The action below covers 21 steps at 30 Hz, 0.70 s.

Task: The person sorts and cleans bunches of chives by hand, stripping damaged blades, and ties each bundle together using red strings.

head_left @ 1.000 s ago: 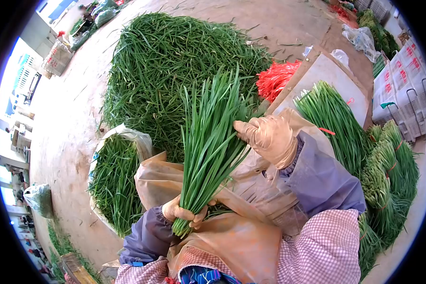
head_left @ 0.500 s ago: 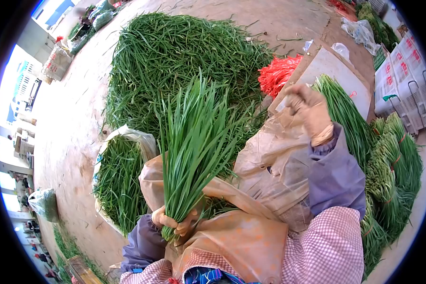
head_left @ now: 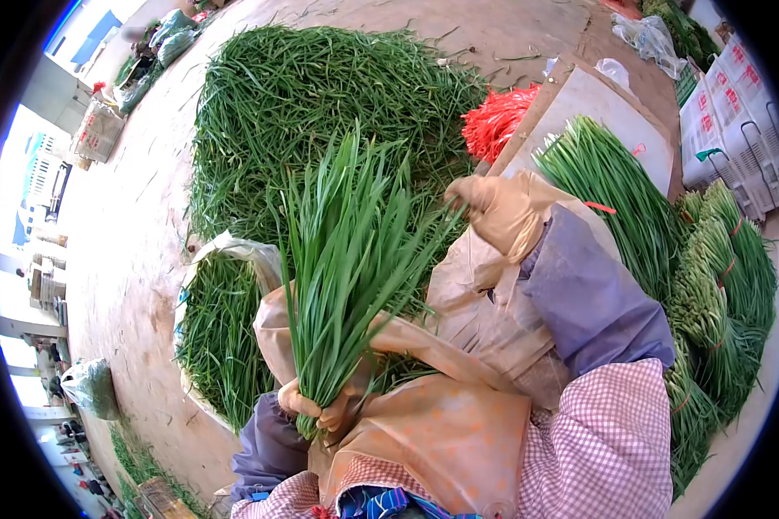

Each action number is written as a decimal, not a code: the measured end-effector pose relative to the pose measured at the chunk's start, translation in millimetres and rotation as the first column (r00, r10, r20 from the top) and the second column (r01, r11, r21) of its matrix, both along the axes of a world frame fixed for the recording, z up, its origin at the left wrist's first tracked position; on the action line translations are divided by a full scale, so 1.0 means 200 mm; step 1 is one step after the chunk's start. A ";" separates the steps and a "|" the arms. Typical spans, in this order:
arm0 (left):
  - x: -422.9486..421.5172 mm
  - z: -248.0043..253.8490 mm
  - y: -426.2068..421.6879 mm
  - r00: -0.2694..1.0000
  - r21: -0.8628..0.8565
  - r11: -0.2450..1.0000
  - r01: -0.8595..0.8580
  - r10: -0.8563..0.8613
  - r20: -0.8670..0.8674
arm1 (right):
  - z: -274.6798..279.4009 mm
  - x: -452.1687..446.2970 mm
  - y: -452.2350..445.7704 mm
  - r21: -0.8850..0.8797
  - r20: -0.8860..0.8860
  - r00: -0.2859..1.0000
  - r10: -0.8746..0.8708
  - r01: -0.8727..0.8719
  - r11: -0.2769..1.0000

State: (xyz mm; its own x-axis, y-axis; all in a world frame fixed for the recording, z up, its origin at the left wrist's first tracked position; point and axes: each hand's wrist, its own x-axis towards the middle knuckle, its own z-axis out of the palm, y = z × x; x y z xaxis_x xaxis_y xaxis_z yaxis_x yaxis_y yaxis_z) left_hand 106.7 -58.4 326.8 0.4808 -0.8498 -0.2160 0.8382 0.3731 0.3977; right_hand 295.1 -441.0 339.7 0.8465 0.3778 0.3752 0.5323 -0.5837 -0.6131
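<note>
My gloved left hand [head_left: 316, 411] is wrapped round the lower stems of a loose bunch of garlic chives [head_left: 342, 259], holding it upright over my lap. The long green leaves fan out above the fist. At the bunch's right side, my gloved right hand [head_left: 489, 208] has its fingers curled in a pinch at the tips of a few outer leaves. A neat pile of garlic chives [head_left: 614, 190] lies on a pale board [head_left: 580, 95] to the right, with a red tie [head_left: 599, 208] on it. A brown apron [head_left: 433, 432] covers my lap.
A large heap of loose chives [head_left: 320, 112] covers the floor ahead. An open sack [head_left: 225, 329] of greens stands at left. Red ties [head_left: 498, 121] lie beside the board. Tied bundles [head_left: 718, 285] and white crates [head_left: 736, 130] are at right.
My right hand has swung left and down from above the board to the edge of the bunch. The red tie on the chive pile now shows. My left hand keeps its hold.
</note>
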 end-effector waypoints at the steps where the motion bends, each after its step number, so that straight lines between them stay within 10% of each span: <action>1: 0.00 0.00 0.00 1.000 0.007 1.000 0.000 0.000 0.005 | 0.01 0.00 -0.01 0.168 -0.168 0.985 -0.030 0.058 0.984; 4: -0.01 0.00 0.01 1.000 0.005 1.000 0.007 -0.007 0.020 | 0.09 0.02 -0.07 0.635 -0.582 0.805 0.114 0.362 0.683; 15: -0.02 0.02 -0.01 1.000 -0.033 0.999 -0.009 0.009 0.017 | 0.07 0.05 -0.03 0.677 -0.677 0.449 0.583 0.070 0.733; 21: -0.02 0.03 -0.01 0.998 0.116 0.993 -0.012 0.006 0.055 | 0.14 -0.02 0.02 0.494 -0.645 0.744 0.173 0.234 0.838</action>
State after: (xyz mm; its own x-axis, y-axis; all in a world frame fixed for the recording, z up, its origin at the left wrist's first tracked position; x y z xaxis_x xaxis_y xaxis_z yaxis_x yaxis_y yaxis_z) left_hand 102.9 -60.9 332.6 0.5022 -0.8160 -0.2864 0.8110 0.3294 0.4836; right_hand 291.6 -437.6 367.6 0.9530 0.2681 -0.1409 -0.1239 -0.0795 -0.9891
